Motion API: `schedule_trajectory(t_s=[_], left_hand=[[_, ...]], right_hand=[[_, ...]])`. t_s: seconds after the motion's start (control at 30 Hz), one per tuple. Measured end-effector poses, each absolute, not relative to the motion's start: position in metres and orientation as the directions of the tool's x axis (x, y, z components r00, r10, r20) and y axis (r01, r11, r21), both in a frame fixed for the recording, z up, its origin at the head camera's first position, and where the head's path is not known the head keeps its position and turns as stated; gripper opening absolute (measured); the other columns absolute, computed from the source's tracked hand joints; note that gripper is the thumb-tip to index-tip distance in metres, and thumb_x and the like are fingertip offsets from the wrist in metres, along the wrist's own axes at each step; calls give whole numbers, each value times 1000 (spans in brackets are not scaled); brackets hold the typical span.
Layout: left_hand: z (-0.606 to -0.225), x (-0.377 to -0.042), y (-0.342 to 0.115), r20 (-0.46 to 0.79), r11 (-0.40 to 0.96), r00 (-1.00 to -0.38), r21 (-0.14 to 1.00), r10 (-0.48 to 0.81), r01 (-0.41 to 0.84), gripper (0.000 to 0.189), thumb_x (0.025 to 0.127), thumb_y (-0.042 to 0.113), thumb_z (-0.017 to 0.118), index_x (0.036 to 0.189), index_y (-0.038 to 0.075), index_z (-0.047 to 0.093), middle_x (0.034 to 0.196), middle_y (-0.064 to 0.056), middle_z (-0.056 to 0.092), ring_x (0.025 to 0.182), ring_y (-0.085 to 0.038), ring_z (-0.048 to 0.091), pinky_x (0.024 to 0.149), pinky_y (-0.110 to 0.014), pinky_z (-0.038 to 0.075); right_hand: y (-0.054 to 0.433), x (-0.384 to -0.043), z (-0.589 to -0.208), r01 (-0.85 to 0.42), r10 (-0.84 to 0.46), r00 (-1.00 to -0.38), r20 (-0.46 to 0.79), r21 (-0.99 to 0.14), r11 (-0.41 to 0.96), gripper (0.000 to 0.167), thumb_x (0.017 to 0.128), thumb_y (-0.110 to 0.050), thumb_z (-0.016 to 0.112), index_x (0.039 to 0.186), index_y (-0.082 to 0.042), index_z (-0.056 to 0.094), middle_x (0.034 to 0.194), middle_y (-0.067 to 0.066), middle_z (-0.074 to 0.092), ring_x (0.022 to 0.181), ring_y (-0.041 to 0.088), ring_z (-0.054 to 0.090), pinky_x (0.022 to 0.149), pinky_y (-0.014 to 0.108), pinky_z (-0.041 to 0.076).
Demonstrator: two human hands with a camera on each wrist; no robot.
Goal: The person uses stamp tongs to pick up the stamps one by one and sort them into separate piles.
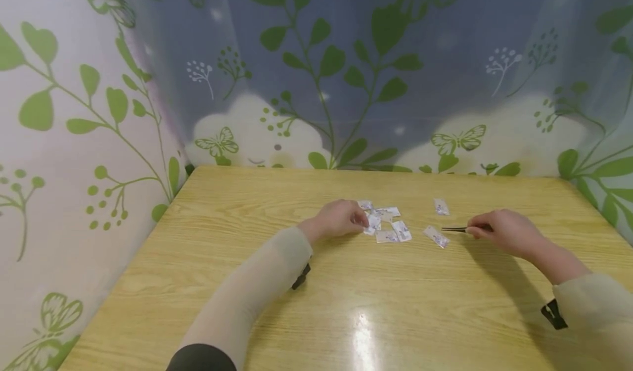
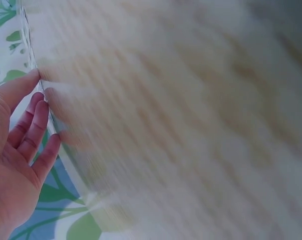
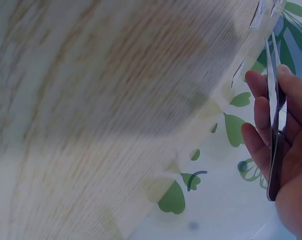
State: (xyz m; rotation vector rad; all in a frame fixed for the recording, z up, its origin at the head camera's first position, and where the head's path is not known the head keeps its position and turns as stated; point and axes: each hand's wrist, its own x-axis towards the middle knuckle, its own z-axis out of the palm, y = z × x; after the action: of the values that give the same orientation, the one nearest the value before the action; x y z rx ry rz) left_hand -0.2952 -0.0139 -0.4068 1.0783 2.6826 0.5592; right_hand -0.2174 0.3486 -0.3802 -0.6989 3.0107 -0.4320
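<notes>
Several small flat white packets with purplish print lie in a loose, overlapping cluster on the wooden table. At the cluster's left side is my left hand, its fingertips down at the packets. In the left wrist view the fingers of the left hand are slightly bent, with thumb and fingers apart; no held thing can be made out. My right hand holds metal tweezers between thumb and fingers, their tips slightly apart. Those tips point left, just above and beside a separate packet.
Another single packet lies farther back on the wooden table. Behind the table and on its left hangs a curtain printed with green leaves and butterflies. A bright light reflection shows on the table's near part.
</notes>
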Motion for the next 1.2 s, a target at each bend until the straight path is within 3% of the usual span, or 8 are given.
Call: schedule_trajectory(t_s=[0.3,0.5,0.67,1.0,1.2], left_hand=[[-396,-296,2,-4,630,-698,432,716,645,10,92,20,68,100,17,74,91,7,63,83,-8,56,73,-23,45],[-389,-286,36,23,591,-672,455,740,666,16,94,22,66,107,15,73,100,6,64,86,-6,57,72,-18,44],[-391,-276,67,-1,565,-647,488,762,665,20,95,23,65,113,17,71,112,7,64,93,-4,58,77,-16,44],[-404,-268,90,-45,566,-598,387,800,728,28,96,29,62,122,20,68,127,7,60,116,-6,54,97,-18,38],[-404,-269,90,-70,557,-569,334,820,761,30,97,31,61,125,20,66,129,9,60,116,-5,54,97,-17,38]], right_hand=[[351,-215,-377,-429,-432,-900,51,-268,862,15,91,-12,67,99,0,72,77,-6,67,65,13,61,58,36,48],[353,-217,-376,-422,-427,-903,42,-262,868,18,91,-11,68,101,3,72,80,-4,69,68,16,63,61,40,51],[354,-219,-377,-413,-419,-907,39,-276,868,21,91,-15,67,102,3,71,81,-2,70,69,17,64,61,41,51],[351,-219,-383,-412,-416,-908,48,-276,868,22,92,-18,68,103,0,73,88,5,71,74,20,66,65,43,52],[350,-219,-385,-416,-425,-905,30,-278,866,23,92,-20,68,102,-1,73,91,11,71,80,27,67,70,48,52]])
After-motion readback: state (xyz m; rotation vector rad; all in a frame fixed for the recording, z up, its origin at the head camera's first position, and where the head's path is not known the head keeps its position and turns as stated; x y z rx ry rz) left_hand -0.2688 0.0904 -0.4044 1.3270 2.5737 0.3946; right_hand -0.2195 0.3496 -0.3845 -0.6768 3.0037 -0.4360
